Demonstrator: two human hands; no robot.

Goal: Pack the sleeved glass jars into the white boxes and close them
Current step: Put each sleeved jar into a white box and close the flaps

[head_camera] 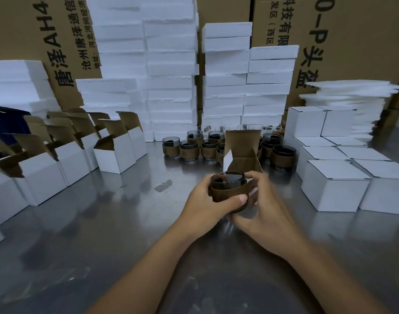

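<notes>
Both my hands hold one sleeved glass jar point(228, 189) just above the steel table, in front of an open white box point(242, 152). My left hand point(205, 207) wraps the jar's brown sleeve from the left, thumb across the front. My right hand point(262, 211) grips it from the right and below, blurred. The open box stands with its brown-lined lid flap upright behind the jar. Several more sleeved jars point(189, 148) stand in a cluster behind the box, with others point(282, 155) to its right.
Open white boxes point(114, 155) line the left side in rows. Closed white boxes point(336, 189) are stacked at the right. White foam blocks point(171, 87) and brown cartons point(352, 41) wall off the back. A small wet patch point(163, 185) lies on the steel table point(103, 234).
</notes>
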